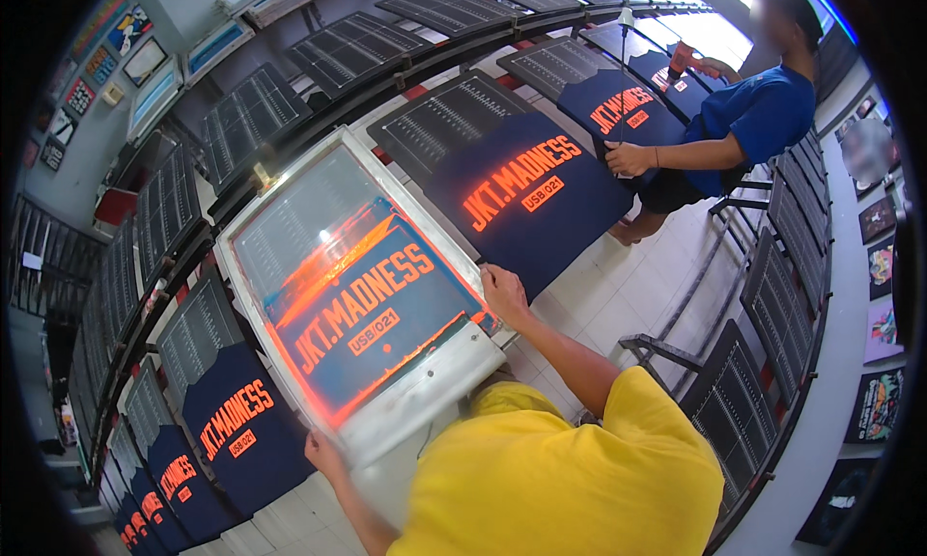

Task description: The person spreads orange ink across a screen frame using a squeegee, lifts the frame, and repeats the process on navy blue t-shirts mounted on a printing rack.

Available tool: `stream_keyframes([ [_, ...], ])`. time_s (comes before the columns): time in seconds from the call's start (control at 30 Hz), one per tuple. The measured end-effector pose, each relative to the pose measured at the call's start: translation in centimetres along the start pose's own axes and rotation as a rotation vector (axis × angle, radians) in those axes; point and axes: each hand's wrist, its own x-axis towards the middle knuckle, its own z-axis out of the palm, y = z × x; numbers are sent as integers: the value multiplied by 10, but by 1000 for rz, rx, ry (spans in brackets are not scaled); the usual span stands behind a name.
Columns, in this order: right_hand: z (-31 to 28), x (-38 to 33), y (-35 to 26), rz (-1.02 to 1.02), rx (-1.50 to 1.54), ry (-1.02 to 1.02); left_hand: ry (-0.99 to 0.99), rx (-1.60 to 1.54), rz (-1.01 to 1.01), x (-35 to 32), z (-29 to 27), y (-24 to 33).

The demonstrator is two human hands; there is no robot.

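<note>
The printing screen (357, 295), a pale rectangular frame with orange lettering showing through its mesh, lies flat between both hands of the person in the yellow shirt (560, 479).

Left hand (323, 452): closed on the near corner of the frame, fingers curled under the edge.

Right hand (502, 291): closed on the frame's right edge, thumb on top. The whole frame extends away from both grips, toward the row of pallets.

Just left of the left hand, a navy shirt (241, 426) lies on a pallet; it carries an orange block-letter print with a small orange rectangular label beneath. More printed navy shirts continue down the row to the lower left.

Just beyond the right hand, a second navy shirt (526, 194) bears the same orange print and label.

Farther on, a co-worker in blue presses one hand (628, 157) on a third printed shirt (618, 107). Dark bare pallets (352, 49) line the far row. Colourful rectangular posters (881, 266) hang on the right wall.
</note>
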Motion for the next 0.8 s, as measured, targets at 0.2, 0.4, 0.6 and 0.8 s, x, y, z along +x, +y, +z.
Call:
stream_keyframes([
  [0.2, -4, -13, -10, -283, 65, 61, -79, 19, 37, 3, -13, 4],
  [0.4, -10, -73, -40, -801, -168, -354, -110, -140, 228, -55, -44, 32],
  [0.6, -12, -125, -60, -1224, -480, -744, -937, -1, 84, -118, -27, 70],
  [0.8, -2, -120, -100, -1184, -654, -793, -972, -164, -154, -126, 32, 46],
])
